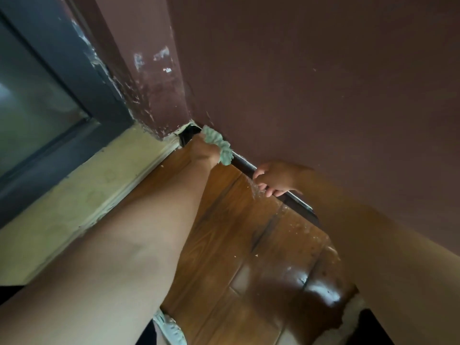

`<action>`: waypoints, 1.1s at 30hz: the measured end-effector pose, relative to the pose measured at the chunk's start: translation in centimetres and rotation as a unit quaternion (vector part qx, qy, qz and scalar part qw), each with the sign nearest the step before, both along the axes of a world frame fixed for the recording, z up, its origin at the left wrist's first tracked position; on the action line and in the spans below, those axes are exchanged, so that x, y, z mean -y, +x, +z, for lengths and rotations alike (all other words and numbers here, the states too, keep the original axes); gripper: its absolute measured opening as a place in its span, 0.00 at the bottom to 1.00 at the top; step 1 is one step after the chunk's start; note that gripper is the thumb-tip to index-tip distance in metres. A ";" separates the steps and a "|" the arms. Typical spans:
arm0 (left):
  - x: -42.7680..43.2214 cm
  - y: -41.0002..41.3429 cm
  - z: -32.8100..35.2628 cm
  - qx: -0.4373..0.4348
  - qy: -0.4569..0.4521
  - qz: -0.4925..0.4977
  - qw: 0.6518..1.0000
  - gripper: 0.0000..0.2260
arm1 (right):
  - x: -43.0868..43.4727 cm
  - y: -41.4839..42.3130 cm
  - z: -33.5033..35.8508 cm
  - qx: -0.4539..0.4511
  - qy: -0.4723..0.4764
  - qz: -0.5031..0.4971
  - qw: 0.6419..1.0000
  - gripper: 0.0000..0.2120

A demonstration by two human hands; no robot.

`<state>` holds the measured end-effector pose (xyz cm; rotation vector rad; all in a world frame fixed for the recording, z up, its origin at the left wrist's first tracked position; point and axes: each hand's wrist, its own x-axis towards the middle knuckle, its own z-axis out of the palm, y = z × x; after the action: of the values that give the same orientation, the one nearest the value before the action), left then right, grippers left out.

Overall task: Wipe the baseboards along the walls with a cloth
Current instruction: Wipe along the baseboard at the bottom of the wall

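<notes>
Inspection finding: nothing legible. No text, label, brand, number or sign can be read on the cloth [216, 143], the baseboard [242, 165], the wall [323, 83], the door frame [62, 70] or the wooden floor [236, 232].

The one camera, worn on the head, looks forward and steeply down into the corner where the dark red wall [323, 70] meets the wooden floor [236, 232]. It sits close and tilted, so the baseboard [243, 167] runs slantwise across the middle.
</notes>
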<state>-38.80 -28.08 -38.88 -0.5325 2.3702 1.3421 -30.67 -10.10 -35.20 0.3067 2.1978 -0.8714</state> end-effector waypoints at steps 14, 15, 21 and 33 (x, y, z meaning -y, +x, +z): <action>-6.3 3.1 -5.7 -0.013 -0.054 -0.154 0.987 0.12 | -2.1 0.2 -3.5 0.032 -0.003 0.003 0.999 0.08; -6.0 2.5 -5.7 -0.022 -0.049 -0.122 0.991 0.10 | -2.3 0.4 -3.6 0.033 0.000 0.003 0.999 0.08; -4.7 -0.8 -4.1 -0.024 -0.104 -0.042 0.993 0.13 | -3.2 1.1 -3.4 0.028 -0.032 -0.039 0.998 0.09; -5.9 2.5 -5.4 -0.048 -0.027 -0.074 0.996 0.09 | -2.4 3.5 -2.3 0.026 0.009 -0.046 0.999 0.10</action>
<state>-36.33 -22.18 -44.32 -0.3061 2.4762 1.2677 -27.21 -7.65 -37.54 0.4374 2.1583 -0.8823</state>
